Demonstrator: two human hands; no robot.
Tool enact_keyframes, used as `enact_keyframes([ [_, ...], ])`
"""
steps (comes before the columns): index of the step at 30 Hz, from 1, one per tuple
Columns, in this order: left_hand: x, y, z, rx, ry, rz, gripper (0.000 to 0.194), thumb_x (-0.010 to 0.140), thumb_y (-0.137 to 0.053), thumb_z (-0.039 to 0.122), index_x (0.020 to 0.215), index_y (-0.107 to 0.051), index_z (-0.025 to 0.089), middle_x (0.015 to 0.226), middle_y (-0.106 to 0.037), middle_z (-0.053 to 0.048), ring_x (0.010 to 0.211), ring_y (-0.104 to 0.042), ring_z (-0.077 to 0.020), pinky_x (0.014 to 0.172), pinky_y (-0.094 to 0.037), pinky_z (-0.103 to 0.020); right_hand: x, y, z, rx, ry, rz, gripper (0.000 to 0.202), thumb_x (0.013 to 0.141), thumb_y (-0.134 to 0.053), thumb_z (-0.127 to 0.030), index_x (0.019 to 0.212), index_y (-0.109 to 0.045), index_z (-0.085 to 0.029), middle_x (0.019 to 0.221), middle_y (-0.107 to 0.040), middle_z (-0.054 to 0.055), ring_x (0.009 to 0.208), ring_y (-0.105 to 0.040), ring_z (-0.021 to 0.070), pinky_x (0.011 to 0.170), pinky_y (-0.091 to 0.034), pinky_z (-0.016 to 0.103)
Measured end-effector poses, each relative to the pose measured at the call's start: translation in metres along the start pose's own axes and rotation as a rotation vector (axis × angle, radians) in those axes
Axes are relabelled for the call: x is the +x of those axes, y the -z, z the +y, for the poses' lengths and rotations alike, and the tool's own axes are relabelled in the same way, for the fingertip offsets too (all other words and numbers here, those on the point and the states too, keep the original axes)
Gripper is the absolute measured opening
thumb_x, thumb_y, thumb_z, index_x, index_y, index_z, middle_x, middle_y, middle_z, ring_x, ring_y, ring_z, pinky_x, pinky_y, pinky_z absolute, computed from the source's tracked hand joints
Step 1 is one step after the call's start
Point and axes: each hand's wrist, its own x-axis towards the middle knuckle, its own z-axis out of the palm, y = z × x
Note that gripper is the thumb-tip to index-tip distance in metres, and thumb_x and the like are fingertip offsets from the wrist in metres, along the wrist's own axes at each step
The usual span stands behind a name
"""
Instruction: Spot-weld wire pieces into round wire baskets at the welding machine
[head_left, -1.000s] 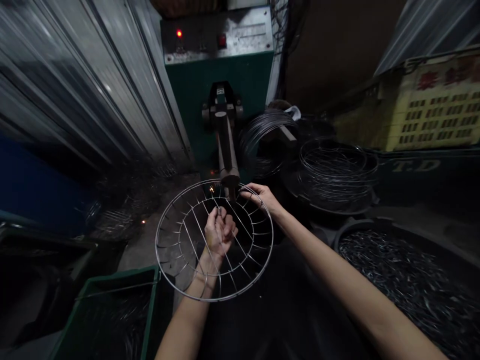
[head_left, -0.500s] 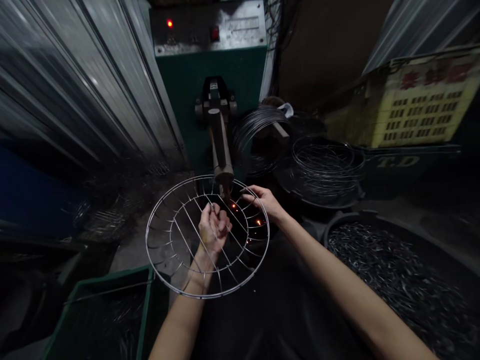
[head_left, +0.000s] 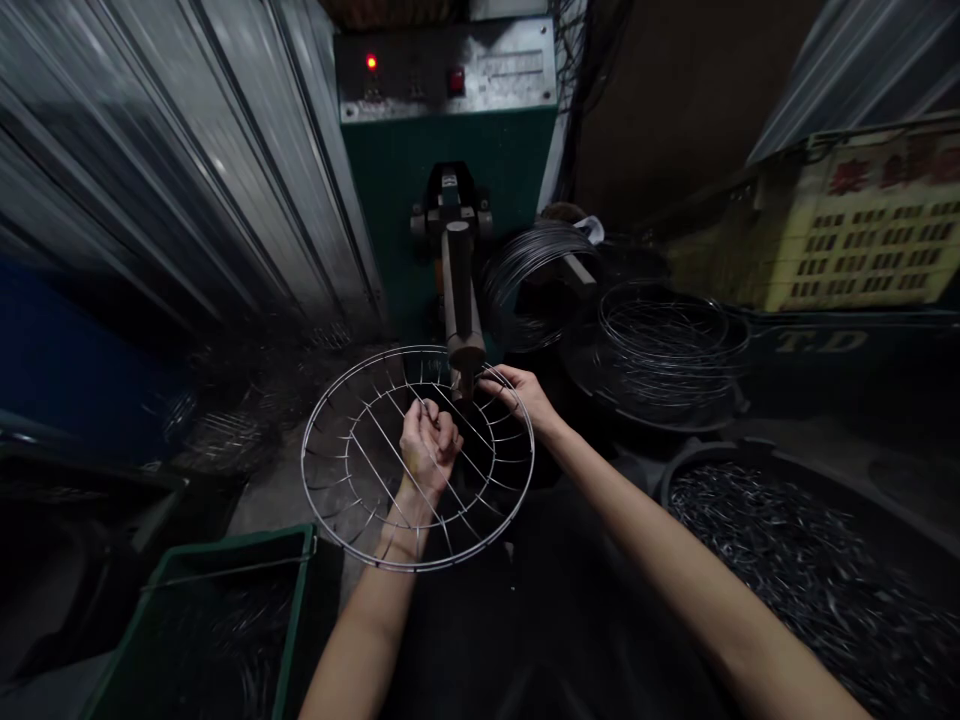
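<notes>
A round wire basket is held tilted below the arm of a green spot welder. It has a double outer ring, a smaller inner ring, short spokes and parallel cross wires. My left hand reaches up beneath it, fingers curled in at a cross wire near the middle; the wires pass in front of the palm. At the far right rim, my right hand pinches the basket close beside the welder's electrode tip. The exact contact under the tip is hidden.
The welder's panel has a lit red lamp. Right of it are a wire coil, stacked wire rings, a tub of small metal pieces and a yellow crate. A green bin stands lower left.
Orange sparks under the electrode have gone. The view has shifted, so the welder appears further right and slightly lower. Both hands keep their hold, and the basket's tilt has changed a little.
</notes>
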Motion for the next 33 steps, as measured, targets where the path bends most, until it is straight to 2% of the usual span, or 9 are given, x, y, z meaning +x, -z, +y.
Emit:
enact_keyframes([
  [4, -0.001, 0.0, -0.002, 0.009, -0.009, 0.005, 0.037, 0.095, -0.022, 0.036, 0.066, -0.038, 0.02, 0.035, -0.031, 0.006, 0.027, -0.023, -0.0076, 0.033, -0.019, -0.017, -0.005, 0.006, 0.003, 0.004, -0.037, -0.002, 0.033, 0.067, -0.07, -0.047, 0.083, -0.067, -0.018, 0.075, -0.066, 0.0, 0.071, -0.059, 0.0151, 0.068, -0.047, 0.028],
  [8, -0.005, -0.001, -0.006, 0.0, -0.072, 0.029, 0.036, 0.095, -0.025, 0.038, 0.066, -0.038, 0.02, 0.036, -0.032, 0.006, 0.028, -0.025, -0.0083, 0.035, -0.021, -0.018, -0.027, 0.02, 0.003, -0.021, -0.04, 0.036, 0.034, 0.068, -0.072, -0.043, 0.09, -0.068, -0.019, 0.087, -0.069, 0.001, 0.081, -0.06, 0.0159, 0.079, -0.046, 0.03],
  [12, -0.005, 0.0, -0.007, -0.008, -0.146, 0.075, 0.036, 0.094, -0.028, 0.042, 0.067, -0.038, 0.021, 0.037, -0.034, 0.006, 0.03, -0.028, -0.0082, 0.036, -0.023, -0.017, -0.044, 0.025, -0.001, -0.027, -0.088, 0.045, 0.035, 0.069, -0.071, -0.043, 0.094, -0.067, -0.019, 0.089, -0.069, 0.003, 0.082, -0.061, 0.0168, 0.078, -0.047, 0.031],
  [21, 0.017, 0.006, 0.001, -0.017, -0.209, 0.093, 0.036, 0.094, -0.03, 0.045, 0.068, -0.038, 0.021, 0.038, -0.034, 0.007, 0.029, -0.026, -0.0079, 0.036, -0.02, -0.018, -0.02, 0.007, -0.007, -0.014, -0.046, 0.051, 0.033, 0.065, -0.071, -0.047, 0.081, -0.067, -0.018, 0.078, -0.068, 0.001, 0.074, -0.06, 0.0168, 0.073, -0.047, 0.032],
  [25, 0.018, 0.01, 0.002, -0.004, -0.226, 0.07, 0.034, 0.092, -0.034, 0.045, 0.068, -0.038, 0.021, 0.039, -0.036, 0.007, 0.032, -0.031, -0.0085, 0.038, -0.026, -0.018, -0.014, 0.004, -0.006, 0.03, -0.048, 0.047, 0.031, 0.064, -0.072, -0.046, 0.079, -0.067, -0.018, 0.074, -0.066, 0.0, 0.071, -0.059, 0.0158, 0.07, -0.047, 0.03],
  [30, 0.015, 0.018, 0.006, 0.011, -0.171, -0.036, 0.031, 0.089, -0.043, 0.04, 0.065, -0.038, 0.021, 0.041, -0.041, 0.004, 0.04, -0.043, -0.0113, 0.047, -0.038, -0.021, -0.021, 0.007, -0.004, 0.095, -0.081, 0.044, 0.033, 0.064, -0.073, -0.044, 0.084, -0.067, -0.018, 0.077, -0.066, 0.001, 0.071, -0.06, 0.0152, 0.068, -0.048, 0.029],
  [33, 0.014, 0.019, 0.006, 0.027, -0.178, -0.015, 0.032, 0.087, -0.046, 0.041, 0.065, -0.037, 0.021, 0.043, -0.043, 0.005, 0.039, -0.041, -0.01, 0.046, -0.036, -0.02, -0.033, 0.01, -0.006, 0.073, -0.059, 0.061, 0.037, 0.066, -0.073, -0.043, 0.092, -0.066, -0.019, 0.087, -0.068, 0.002, 0.079, -0.06, 0.0156, 0.074, -0.048, 0.029],
])
